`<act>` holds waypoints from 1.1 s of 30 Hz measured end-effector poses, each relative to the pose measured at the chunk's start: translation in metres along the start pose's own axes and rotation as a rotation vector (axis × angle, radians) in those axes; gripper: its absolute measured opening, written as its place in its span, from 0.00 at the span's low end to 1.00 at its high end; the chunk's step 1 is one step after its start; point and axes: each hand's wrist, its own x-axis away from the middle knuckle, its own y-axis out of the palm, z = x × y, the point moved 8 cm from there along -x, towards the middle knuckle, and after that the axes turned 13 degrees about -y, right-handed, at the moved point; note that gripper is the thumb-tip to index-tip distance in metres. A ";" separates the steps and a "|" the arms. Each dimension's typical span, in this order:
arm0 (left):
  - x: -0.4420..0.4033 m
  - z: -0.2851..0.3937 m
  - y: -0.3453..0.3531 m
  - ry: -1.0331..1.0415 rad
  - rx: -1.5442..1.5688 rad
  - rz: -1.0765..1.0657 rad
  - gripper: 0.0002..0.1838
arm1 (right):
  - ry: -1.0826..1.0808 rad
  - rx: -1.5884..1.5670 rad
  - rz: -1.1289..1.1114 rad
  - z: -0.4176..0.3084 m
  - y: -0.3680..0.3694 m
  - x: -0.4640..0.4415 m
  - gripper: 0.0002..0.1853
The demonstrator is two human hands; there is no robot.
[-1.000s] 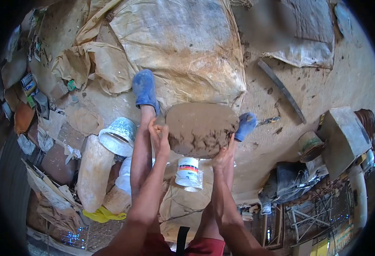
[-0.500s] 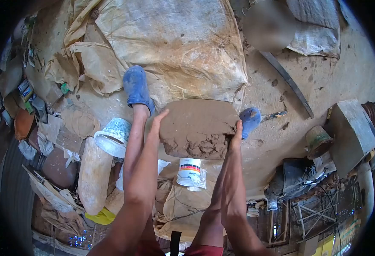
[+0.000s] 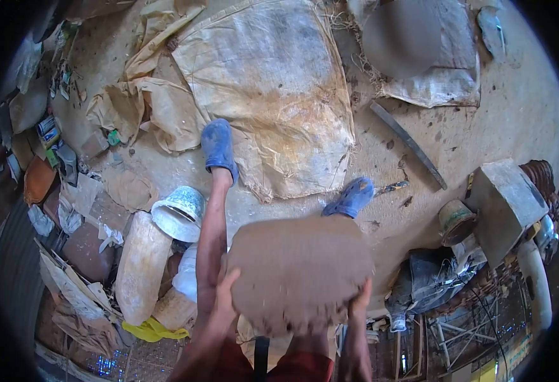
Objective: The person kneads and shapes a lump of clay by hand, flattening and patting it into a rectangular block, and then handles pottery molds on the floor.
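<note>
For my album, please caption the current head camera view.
Left hand and right hand hold a brown clay-like block, a stained sheet beyond.

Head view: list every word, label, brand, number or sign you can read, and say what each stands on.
No text is legible.
Blue packet at far left: apparent print, too small and blurred to read.
Clay block held between the left hand and right hand: no lettering visible.
Blue clogs: no readable marking.
</note>
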 end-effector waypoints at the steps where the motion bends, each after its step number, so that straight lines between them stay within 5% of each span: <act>1: 0.024 -0.019 -0.034 -0.059 0.046 0.005 0.32 | -0.033 0.036 0.005 -0.018 -0.001 0.021 0.38; 3: 0.066 -0.041 -0.077 -0.155 0.102 0.009 0.33 | -0.147 0.141 -0.022 -0.057 0.007 0.051 0.38; 7: 0.061 0.018 -0.039 -0.033 -0.188 -0.011 0.38 | -0.443 0.412 -0.106 -0.110 0.047 0.041 0.39; 11: -0.041 0.132 0.046 0.599 -1.115 0.225 0.44 | -0.666 0.934 -0.101 -0.080 0.107 -0.127 0.40; 12: -0.079 0.155 0.068 0.661 -1.148 0.330 0.45 | -0.657 1.031 -0.074 -0.069 0.114 -0.173 0.40; 13: -0.122 0.173 0.080 0.625 -0.892 0.402 0.52 | -0.656 1.077 -0.035 -0.066 0.117 -0.206 0.40; 14: -0.173 0.205 0.067 0.832 -0.870 0.550 0.56 | -0.677 1.093 0.013 -0.069 0.116 -0.227 0.40; 16: -0.183 0.244 0.113 0.851 -0.681 0.279 0.52 | -0.827 1.079 0.099 -0.096 0.111 -0.252 0.35; 20: -0.195 0.286 0.158 0.931 -1.000 0.335 0.45 | -0.828 1.108 -0.084 -0.163 0.170 -0.230 0.31; 22: -0.244 0.286 0.179 0.560 -0.927 0.067 0.46 | -0.926 1.148 -0.167 -0.184 0.229 -0.239 0.30; 23: -0.254 0.288 0.188 0.546 -0.927 0.077 0.46 | -0.995 1.177 -0.195 -0.190 0.262 -0.246 0.31; 25: -0.267 0.279 0.205 0.478 -1.000 0.166 0.47 | -0.693 1.227 -0.323 -0.183 0.314 -0.279 0.34; 28: -0.256 0.276 0.198 0.514 -1.150 0.390 0.50 | -0.413 1.396 -0.451 -0.169 0.325 -0.282 0.37; 33: -0.186 0.227 0.175 0.742 -0.951 0.409 0.44 | -0.754 1.223 -0.326 -0.161 0.277 -0.230 0.32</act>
